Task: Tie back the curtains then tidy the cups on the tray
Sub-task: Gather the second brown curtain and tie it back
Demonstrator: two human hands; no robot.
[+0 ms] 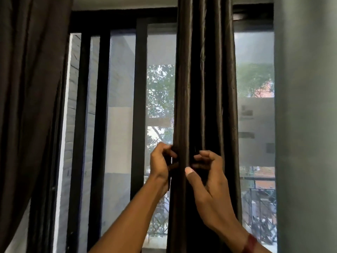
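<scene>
The slick folds could slip loose and fan out if either hand eases before the bundle is tied. The curtain [204, 88] hangs right of centre in the frame, dark and glossy, bunched into a narrow column. The left hand [161, 161] grips its left edge. The right hand [207, 172] seems to pinch the front folds, though shadow hides the fingertips.
</scene>
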